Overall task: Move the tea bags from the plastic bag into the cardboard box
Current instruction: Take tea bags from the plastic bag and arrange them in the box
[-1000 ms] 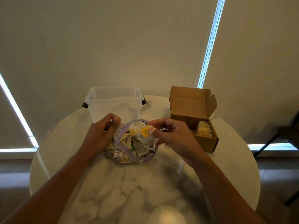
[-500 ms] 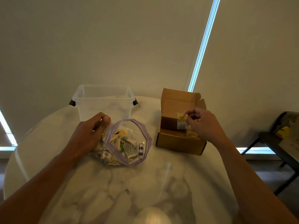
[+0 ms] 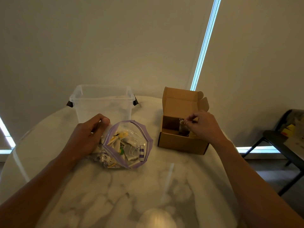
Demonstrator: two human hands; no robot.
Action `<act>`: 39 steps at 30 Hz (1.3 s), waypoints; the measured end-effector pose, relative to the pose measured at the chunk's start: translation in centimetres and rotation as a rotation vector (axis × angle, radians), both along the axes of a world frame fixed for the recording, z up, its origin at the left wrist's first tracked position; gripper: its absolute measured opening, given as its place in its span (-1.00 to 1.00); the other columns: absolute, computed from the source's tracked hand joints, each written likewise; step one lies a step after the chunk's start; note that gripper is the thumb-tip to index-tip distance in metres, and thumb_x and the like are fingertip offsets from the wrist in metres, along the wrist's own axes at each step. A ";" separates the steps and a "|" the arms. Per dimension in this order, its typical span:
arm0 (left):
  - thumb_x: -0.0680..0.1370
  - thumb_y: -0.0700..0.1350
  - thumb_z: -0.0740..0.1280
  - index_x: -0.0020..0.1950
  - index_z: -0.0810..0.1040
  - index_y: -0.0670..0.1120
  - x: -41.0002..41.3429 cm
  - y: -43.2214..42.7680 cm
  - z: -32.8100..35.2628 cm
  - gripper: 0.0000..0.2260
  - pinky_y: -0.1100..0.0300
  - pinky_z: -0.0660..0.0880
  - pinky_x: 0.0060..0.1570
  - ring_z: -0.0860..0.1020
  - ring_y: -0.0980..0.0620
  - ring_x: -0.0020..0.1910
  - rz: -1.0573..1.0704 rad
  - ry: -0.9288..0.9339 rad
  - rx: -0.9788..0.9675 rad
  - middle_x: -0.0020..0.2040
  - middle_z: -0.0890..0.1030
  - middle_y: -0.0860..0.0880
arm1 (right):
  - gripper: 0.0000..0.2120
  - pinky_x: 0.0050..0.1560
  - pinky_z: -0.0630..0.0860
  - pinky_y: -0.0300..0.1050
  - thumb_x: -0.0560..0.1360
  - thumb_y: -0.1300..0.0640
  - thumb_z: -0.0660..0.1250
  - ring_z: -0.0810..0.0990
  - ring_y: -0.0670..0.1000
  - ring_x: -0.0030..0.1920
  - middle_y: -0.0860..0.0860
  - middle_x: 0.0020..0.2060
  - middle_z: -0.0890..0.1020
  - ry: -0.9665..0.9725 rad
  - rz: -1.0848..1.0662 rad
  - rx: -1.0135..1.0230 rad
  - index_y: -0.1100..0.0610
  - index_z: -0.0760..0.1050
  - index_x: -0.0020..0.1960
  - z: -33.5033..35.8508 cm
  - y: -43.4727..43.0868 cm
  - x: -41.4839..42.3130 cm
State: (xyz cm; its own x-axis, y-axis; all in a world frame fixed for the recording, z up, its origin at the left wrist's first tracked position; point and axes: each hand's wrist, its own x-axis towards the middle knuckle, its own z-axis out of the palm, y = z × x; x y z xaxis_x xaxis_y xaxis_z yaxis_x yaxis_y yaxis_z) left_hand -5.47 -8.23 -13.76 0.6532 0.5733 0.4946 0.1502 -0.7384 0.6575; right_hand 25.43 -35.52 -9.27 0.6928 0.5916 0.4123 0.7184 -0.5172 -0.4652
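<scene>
On the table (image 3: 148, 186), left side, my left hand (image 3: 87, 135) grips the plastic bag (image 3: 131, 162) at its rim, fingers curled; the tea bags (image 3: 130, 150) inside blur together. Over the cardboard box (image 3: 181, 143), my right hand (image 3: 205, 127) pinches one tea bag (image 3: 183, 128), hiding the box's right end.

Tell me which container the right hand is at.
The open cardboard box: the right hand pinches a tea bag over it. The left hand holds the plastic bag; the clear tub stands behind.

right hand (image 3: 205, 127) covers cardboard box (image 3: 181, 143) interior's right side — contents there hidden; dark furniture (image 3: 276, 139) cut by edge
</scene>
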 end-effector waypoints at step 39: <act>0.77 0.18 0.18 0.04 0.56 0.09 -0.1 -0.3 0.0 -0.73 0.01 0.59 -0.10 0.67 -0.08 -0.13 -0.003 -0.026 -0.006 -0.17 0.71 0.00 | -0.86 -0.15 0.55 -0.40 0.56 -0.10 0.50 0.63 -0.19 -0.06 -0.26 -0.10 0.67 0.064 0.389 0.143 -0.12 0.68 0.10 2.2 1.7 -11.6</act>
